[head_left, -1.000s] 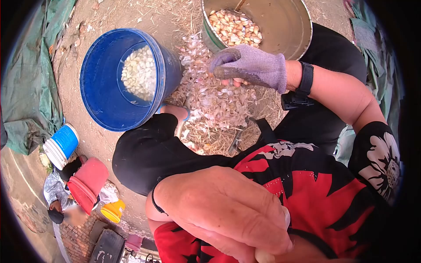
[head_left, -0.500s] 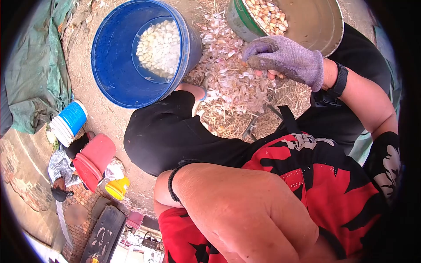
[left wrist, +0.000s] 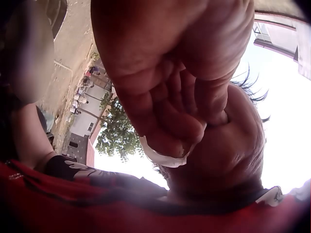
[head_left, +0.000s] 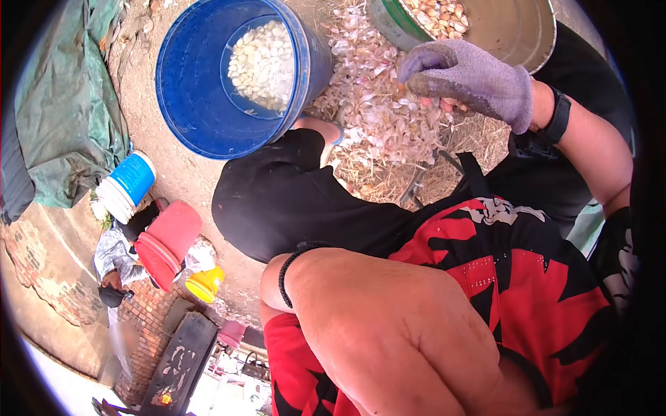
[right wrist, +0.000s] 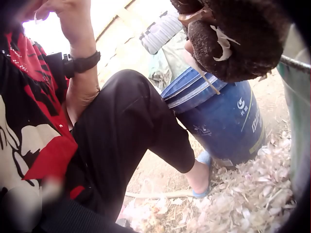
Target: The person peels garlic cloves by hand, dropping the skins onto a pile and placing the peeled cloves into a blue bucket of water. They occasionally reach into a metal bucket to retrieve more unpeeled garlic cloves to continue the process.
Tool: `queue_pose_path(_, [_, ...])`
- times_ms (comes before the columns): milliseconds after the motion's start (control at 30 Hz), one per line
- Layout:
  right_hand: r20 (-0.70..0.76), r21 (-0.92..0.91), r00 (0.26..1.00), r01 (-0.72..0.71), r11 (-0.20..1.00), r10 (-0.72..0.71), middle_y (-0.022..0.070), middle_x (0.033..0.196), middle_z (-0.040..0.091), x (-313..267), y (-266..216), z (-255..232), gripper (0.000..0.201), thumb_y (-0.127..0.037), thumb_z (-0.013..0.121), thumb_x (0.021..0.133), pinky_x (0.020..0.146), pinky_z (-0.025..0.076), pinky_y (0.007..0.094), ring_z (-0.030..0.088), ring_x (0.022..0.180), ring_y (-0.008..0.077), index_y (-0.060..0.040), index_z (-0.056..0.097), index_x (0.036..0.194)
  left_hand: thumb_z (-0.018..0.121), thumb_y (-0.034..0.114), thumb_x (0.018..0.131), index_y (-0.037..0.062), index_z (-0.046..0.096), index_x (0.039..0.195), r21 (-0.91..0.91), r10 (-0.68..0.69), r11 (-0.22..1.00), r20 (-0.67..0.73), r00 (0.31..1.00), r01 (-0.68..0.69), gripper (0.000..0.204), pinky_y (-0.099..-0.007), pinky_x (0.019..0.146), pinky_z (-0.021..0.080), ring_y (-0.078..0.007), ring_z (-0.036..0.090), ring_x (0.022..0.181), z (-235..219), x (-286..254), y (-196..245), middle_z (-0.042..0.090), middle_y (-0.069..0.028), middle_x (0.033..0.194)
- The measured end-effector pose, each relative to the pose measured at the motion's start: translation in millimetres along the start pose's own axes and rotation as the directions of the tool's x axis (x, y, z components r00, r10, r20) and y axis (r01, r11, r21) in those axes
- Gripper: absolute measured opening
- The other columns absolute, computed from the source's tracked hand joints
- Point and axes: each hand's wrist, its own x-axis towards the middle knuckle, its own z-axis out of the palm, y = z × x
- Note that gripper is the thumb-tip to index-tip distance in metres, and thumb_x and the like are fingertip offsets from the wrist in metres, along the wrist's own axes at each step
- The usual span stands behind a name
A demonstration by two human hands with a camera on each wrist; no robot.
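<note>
My bare left hand (head_left: 395, 326) is raised to the face, with the fingers curled in and a white wrap (left wrist: 165, 158) round one finger. The right hand (head_left: 466, 80) wears a purple-grey glove with a dark, dirty palm. Bare fingertips (head_left: 447, 105) poke out beneath it. That hand pinches a tan garlic clove (right wrist: 197, 16), mostly hidden by the glove, and bits of skin cling to the fingers. Below lies a heap of garlic skins (head_left: 381, 114). Unpeeled cloves (head_left: 440, 17) fill part of a green-sided pot (head_left: 517, 35) just beyond the glove.
A blue bucket (head_left: 194, 104) holds peeled cloves (head_left: 263, 66) in water, left of the skins. The wearer's black-trousered knee (head_left: 277, 201) is close to its rim. Farther left are a white-and-blue bucket (head_left: 132, 179), red buckets (head_left: 170, 236), a yellow one (head_left: 205, 284) and another person (head_left: 114, 260).
The head view has turned, so the buckets and pot sit higher and farther right. The left hand stays at the face, its fingertips now out of the head view. The right hand keeps its pose.
</note>
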Motion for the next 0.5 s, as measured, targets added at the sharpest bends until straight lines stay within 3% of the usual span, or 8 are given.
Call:
queue_pose_path(67, [-0.031,-0.005,0.999,-0.006,1.0,0.006,-0.0021,0.076,0.062,-1,-1,0,0.03,-0.03,0.064,0.092,0.047,0.04,0.015,0.054,0.055,-0.0001,-0.0068,0.063,0.112,0.059,0.005,0.096,-0.0129,0.064,0.093,-0.002,-0.087,0.996,0.038,0.995,0.087,0.019,-0.0309,0.059,0.05,-0.0278,0.062,0.072,-1,0,4,0.06,-0.0214,0.089])
queue_pose_path(300, [-0.04,-0.035,0.999,-0.02,0.999,0.019,-0.0007,0.076,0.062,-4,-3,1,0.033,-0.035,0.065,0.092,0.048,0.042,0.0166,0.055,0.056,0.0019,-0.0065,0.066,0.109,0.061,0.009,0.095,-0.012,0.065,0.094,0.009,-0.098,0.995,0.111,0.989,0.098,0.021,-0.0314,0.059,0.051,-0.0271,0.062,0.073,-12,4,2,0.06,-0.0205,0.091])
queue_pose_path(400, [-0.033,-0.02,0.999,0.014,1.0,-0.015,-0.0008,0.076,0.062,-4,-13,4,0.033,-0.035,0.066,0.091,0.048,0.042,0.0169,0.054,0.055,0.0019,-0.0075,0.066,0.109,0.062,0.01,0.095,-0.012,0.064,0.098,-0.003,-0.038,0.999,0.142,0.989,0.038,0.022,-0.0303,0.06,0.052,-0.0278,0.063,0.074,-20,7,0,0.061,-0.0207,0.094])
queue_pose_path(467, [-0.049,-0.034,0.999,-0.005,0.999,0.004,-0.0005,0.076,0.062,-5,-4,0,0.033,-0.035,0.066,0.091,0.047,0.042,0.0168,0.054,0.055,0.002,-0.0075,0.066,0.11,0.063,0.012,0.095,-0.0116,0.061,0.104,0.086,-0.285,0.958,0.237,0.929,0.273,0.025,-0.0305,0.069,0.054,-0.029,0.066,0.078,-27,12,15,0.065,-0.018,0.085])
queue_pose_path(500, [-0.048,-0.034,0.999,-0.005,0.999,0.003,-0.0005,0.076,0.062,-4,-4,0,0.033,-0.035,0.066,0.091,0.047,0.042,0.0168,0.054,0.055,0.002,-0.0075,0.066,0.11,0.063,0.012,0.095,-0.0116,0.061,0.104,0.087,-0.285,0.958,0.238,0.929,0.272,0.025,-0.0305,0.069,0.054,-0.029,0.066,0.078,-20,11,17,0.065,-0.018,0.085])
